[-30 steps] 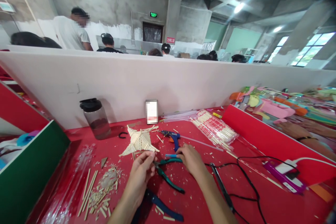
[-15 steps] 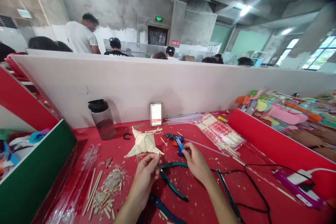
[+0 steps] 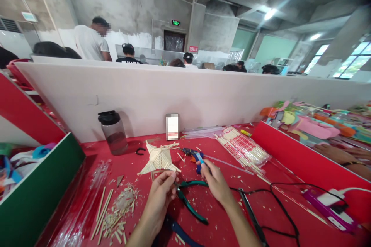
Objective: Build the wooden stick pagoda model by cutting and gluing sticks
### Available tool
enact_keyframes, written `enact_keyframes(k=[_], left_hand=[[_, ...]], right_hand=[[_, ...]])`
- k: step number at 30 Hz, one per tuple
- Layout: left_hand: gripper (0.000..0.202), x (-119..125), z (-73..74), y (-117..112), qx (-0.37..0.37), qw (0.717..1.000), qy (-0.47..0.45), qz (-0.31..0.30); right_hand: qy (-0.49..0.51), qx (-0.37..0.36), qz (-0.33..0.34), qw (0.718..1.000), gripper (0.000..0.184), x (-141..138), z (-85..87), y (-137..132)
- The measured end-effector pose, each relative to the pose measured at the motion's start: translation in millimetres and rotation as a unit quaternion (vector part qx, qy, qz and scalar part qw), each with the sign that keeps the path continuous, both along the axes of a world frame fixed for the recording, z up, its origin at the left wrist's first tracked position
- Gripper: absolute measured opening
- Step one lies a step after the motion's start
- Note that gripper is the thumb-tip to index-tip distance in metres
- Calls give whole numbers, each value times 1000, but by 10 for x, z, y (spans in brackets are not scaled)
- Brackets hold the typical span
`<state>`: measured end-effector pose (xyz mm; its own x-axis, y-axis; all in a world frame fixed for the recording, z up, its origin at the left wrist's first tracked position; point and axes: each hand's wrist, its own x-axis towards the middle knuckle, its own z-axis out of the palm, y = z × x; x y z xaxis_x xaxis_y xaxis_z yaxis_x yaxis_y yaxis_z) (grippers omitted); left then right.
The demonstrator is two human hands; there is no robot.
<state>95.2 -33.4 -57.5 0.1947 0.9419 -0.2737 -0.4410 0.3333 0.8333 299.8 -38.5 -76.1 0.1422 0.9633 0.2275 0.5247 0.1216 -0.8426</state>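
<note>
A star woven from pale thin sticks (image 3: 160, 158) lies on the red table. My left hand (image 3: 162, 193) is closed in a pinch beside the star's lower right point; whatever its fingertips hold is too small to make out. My right hand (image 3: 216, 180) is closed on a slim light-blue thing (image 3: 199, 158), its kind unclear. Just behind that lies a blue glue gun (image 3: 189, 151) with an orange trigger, partly covered. Between and below my hands lie green-handled pliers (image 3: 193, 210), their jaws partly behind my left fingers. A dark blue-handled tool (image 3: 178, 228) is partly hidden by my left forearm.
Cut stick bits (image 3: 121, 204) lie at left near a clear plastic wrap (image 3: 84, 204). A dark-lidded bottle (image 3: 113, 135) and phone (image 3: 172, 127) stand by the white partition (image 3: 145, 96). Bagged sticks (image 3: 243, 146), a black cable (image 3: 271, 200) and purple power strip (image 3: 330, 210) occupy the right.
My right hand has shifted slightly with the light-blue thing, its fingers now covering more of it. My left hand and the star stay nearly still.
</note>
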Motion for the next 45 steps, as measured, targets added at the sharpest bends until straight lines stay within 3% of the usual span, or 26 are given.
enact_keyframes(k=[3,12,18,27,34,38,41,45], left_hand=[[42,-2,9,-3,-2,1000,-1,-1],[43,4,1,-1,-8,1000,-5,-5],[43,12,1,0,-4,1000,-8,0],[45,9,-58,24,3,1000,-21,-6],[44,10,-150,41,10,999,-45,-18],[43,15,-161,40,13,999,-41,-18],[42,20,-179,42,17,999,-37,-19],[40,18,-206,45,17,999,-42,-21]], right_hand=[[-78,-10,-16,997,47,-26,-14,0],[-189,-39,-21,981,50,-82,-66,21],[-235,-59,-16,970,47,-82,3,11],[-358,-73,3,931,32,-206,187,130],[-354,-93,24,930,34,-251,236,258],[-397,-118,40,909,34,-314,274,260],[-417,-163,69,891,45,-315,321,236],[-369,-183,143,900,61,-193,415,197]])
